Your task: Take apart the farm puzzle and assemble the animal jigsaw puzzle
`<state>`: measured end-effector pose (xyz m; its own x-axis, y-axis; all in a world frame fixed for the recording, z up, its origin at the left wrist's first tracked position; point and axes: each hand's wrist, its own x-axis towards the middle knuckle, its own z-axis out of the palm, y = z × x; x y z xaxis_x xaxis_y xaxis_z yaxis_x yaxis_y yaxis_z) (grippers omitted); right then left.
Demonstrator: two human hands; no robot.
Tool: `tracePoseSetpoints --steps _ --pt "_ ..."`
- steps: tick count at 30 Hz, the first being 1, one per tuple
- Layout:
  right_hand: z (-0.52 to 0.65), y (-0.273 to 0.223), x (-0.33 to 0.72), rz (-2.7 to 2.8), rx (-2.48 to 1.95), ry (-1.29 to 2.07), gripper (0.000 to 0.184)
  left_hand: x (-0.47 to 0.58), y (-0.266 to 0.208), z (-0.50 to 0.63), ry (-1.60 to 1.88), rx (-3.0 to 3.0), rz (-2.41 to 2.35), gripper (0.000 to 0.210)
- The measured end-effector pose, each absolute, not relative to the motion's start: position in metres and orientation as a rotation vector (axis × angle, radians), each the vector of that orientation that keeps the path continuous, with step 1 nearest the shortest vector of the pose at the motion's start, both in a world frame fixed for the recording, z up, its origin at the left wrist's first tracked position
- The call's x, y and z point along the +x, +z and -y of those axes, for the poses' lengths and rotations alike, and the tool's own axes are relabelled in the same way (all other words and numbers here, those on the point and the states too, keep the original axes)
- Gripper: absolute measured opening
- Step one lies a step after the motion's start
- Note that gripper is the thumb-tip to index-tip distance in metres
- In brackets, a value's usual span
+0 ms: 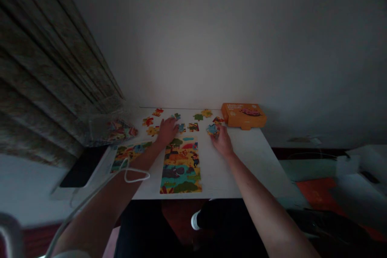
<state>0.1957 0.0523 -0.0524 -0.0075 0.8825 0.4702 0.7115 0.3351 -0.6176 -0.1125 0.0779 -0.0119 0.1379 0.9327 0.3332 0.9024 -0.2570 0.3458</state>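
Note:
In the head view my right hand (223, 141) pinches a blue jigsaw piece (212, 129) above the right part of the white table (250, 157). My left hand (167, 132) reaches over the table with its fingers stretched out. Its fingertips are close to a green-and-blue piece (176, 116) and a light-blue piece (182, 128); I cannot tell whether they touch. Nearer to me lies a colourful animal picture sheet (181, 169). Beside my left forearm is a second picture (128, 153), partly hidden by the arm.
Several loose pieces lie at the back, among them a yellow one (207, 113) and a red one (148, 121). An orange puzzle box (244, 116) stands at the back right. A clear plastic bag (111, 127) and a black flat object (83, 167) sit left. A white cable (99, 187) crosses my left forearm.

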Motion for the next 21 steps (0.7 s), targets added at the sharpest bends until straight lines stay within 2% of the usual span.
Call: tracePoseSetpoints --steps 5,13,21 --pt "-0.052 -0.051 0.197 1.742 -1.382 0.271 0.045 -0.110 -0.020 -0.004 0.794 2.501 -1.497 0.030" --pt "-0.047 -0.046 0.196 1.712 -1.479 0.261 0.036 -0.127 -0.020 0.069 0.662 2.614 -1.291 0.041" --pt "-0.045 -0.041 0.195 1.748 -1.490 0.199 0.047 -0.119 -0.018 0.073 0.592 2.607 -1.344 0.042"
